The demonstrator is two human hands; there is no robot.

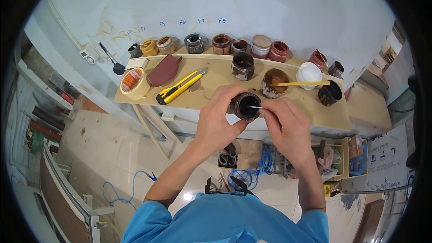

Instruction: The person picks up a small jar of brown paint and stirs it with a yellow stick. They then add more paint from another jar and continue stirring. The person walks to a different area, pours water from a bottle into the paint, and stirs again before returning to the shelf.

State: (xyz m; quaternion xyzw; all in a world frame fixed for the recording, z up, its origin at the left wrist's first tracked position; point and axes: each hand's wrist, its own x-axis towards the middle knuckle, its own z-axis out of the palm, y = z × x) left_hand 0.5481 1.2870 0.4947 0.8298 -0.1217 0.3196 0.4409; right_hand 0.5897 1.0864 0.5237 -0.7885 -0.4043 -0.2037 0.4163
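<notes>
My left hand (217, 119) is wrapped around a small dark-stained jar (246, 105), tilted so its mouth faces me. Between the fingertips of my right hand (288, 123) is a thin white stick (255, 107), its far end inside the jar. The jar's contents look black. Both hands are above the front edge of a tan shelf (216, 75). Just behind them stand a stained dark jar (243, 67) and a jar of brown liquid (273, 84) with a yellow stick (306, 83) across its mouth.
On the shelf's left lie a yellow utility knife (182, 86), a maroon sheet (164, 71) and a tape roll (135, 84). Several paint jars line the wall. A white cup (309, 75) and black cup (330, 93) stand right. Blue hose (256, 171) coils on the floor.
</notes>
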